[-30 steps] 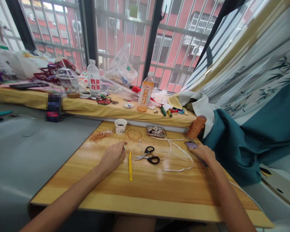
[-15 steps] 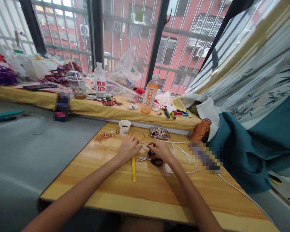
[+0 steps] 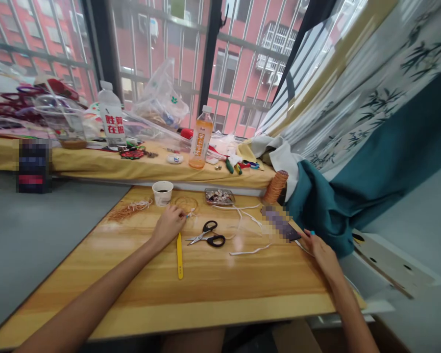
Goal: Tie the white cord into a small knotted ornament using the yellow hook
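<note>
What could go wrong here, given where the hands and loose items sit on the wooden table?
The right hand is at the table's right edge beside the phone, which lies near that edge; a nudge could push it off. The open scissors lie just right of the left hand, blades pointing toward it, so a sideways reach might catch them. The paper cup stands close above the left hand and could tip if bumped.

A pixelated patch hides the flat object (image 3: 280,223) by the right hand (image 3: 321,251); both forearms run off the bottom edge.
</note>
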Demonstrator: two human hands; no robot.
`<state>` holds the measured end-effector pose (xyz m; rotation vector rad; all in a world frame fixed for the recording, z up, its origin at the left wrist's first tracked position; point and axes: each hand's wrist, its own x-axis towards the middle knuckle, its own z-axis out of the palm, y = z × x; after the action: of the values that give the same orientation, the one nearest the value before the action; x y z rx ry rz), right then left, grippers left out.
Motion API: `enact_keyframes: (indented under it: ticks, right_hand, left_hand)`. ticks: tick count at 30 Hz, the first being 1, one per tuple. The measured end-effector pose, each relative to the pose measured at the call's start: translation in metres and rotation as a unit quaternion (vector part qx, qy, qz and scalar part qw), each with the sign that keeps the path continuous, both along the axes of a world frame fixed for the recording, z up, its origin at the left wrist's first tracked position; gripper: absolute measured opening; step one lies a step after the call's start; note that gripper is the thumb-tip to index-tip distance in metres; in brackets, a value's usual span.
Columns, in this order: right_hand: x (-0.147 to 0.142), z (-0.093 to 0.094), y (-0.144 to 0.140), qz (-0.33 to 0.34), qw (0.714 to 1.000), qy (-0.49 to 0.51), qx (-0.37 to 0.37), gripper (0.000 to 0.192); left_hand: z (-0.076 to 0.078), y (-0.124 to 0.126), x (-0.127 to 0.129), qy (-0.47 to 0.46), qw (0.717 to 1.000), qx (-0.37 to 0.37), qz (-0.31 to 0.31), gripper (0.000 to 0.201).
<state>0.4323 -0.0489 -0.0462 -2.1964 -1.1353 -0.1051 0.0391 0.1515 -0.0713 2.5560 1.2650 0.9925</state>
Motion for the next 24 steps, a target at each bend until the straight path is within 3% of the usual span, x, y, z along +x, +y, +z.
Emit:
enact_keyframes:
  ticks: [3, 8, 13, 24]
  right_hand:
    - [0.005, -0.013, 0.0, 0.017, 0.999, 0.032, -0.028, 0.05]
    - [-0.002, -0.014, 0.009, 0.014, 0.999, 0.012, -0.038, 0.052]
    - [0.0, -0.016, 0.007, 0.069, 0.996, -0.05, -0.024, 0.053]
    - [0.0, -0.02, 0.008, 0.076, 0.995, -0.064, -0.032, 0.049]
  left_hand:
    - [0.0, 0.001, -0.001, -0.017, 0.999, -0.028, 0.005, 0.018]
    - [-0.001, 0.005, -0.005, -0.03, 0.996, -0.077, 0.015, 0.02]
    - [-0.002, 0.008, -0.005, -0.023, 0.997, -0.072, 0.013, 0.019]
    - [-0.001, 0.005, -0.005, -0.022, 0.998, -0.058, 0.02, 0.018]
